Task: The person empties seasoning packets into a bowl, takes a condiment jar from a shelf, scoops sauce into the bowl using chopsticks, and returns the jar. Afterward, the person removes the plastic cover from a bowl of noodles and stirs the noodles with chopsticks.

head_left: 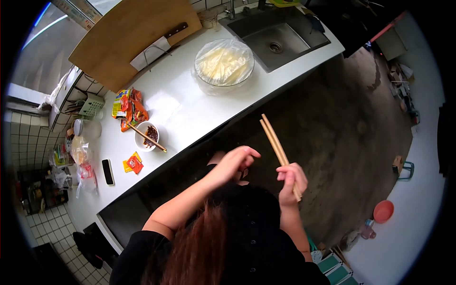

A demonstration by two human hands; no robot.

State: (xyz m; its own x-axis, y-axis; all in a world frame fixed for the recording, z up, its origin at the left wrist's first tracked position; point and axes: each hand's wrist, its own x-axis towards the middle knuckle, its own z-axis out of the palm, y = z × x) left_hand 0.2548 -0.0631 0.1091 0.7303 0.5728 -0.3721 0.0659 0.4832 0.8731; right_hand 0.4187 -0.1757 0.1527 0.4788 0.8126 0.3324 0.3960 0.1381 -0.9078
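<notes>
Ok, right hand [293, 181] fingers wrap two chopsticks [274, 141] right of frame centre, partly hiding them; left hand [231, 165] half-curled, some fingers hidden. Plastic-covered bowl [224, 85], top centre: contents obscured.

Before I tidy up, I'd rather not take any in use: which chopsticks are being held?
The pale wooden pair in the right hand; the darker chopsticks lie across the white bowl, touched by neither hand.
</notes>
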